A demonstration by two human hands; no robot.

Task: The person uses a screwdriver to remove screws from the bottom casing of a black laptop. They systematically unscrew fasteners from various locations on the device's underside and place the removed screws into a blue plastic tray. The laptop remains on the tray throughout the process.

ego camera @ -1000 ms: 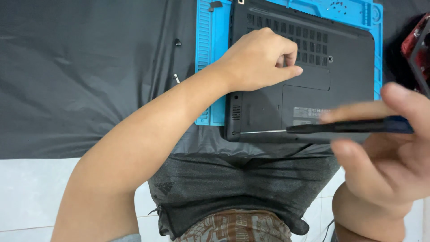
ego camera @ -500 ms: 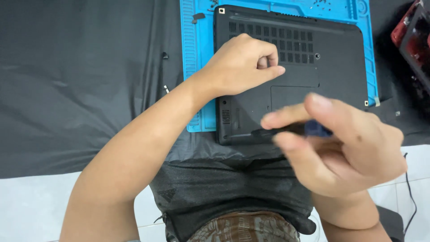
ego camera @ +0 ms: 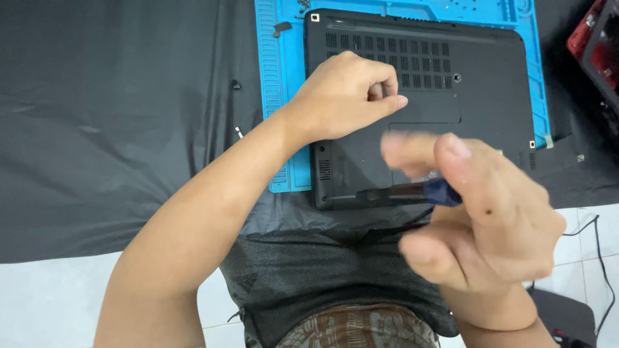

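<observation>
- The right hand is very near the camera and blurred, so its outline is soft; its fingers are closed around a screwdriver, of which I see a dark shaft and a piece of blue handle; the rest of the handle is hidden inside the hand; the tip lies over the near edge of the laptop, but I cannot tell if it touches.
- The left hand rests on the laptop, which lies bottom side up; the fingers are curled into a loose fist with the thumb pressed against the forefinger; whether they pinch something small is hidden.
- The laptop base is matte black plastic, rectangular with rounded corners; it has rows of small vent slots near the far edge, a flat service panel in the middle and one screw hole beside the vents; its near right part is covered by the right hand.
- Under the laptop lies a bright blue repair mat, rubbery in look, with ribbed grooves on its left strip and small trays at the far edge; the top of it is cut off by the frame.
- The desk carries a black cloth, slightly creased; tiny dark parts lie on it near the mat, too small to name.
- At the right top corner a red and black object is cut off; I cannot identify it.
- Below, a grey shirt and a white tiled floor are visible; a thin black cable runs over the tiles.
</observation>
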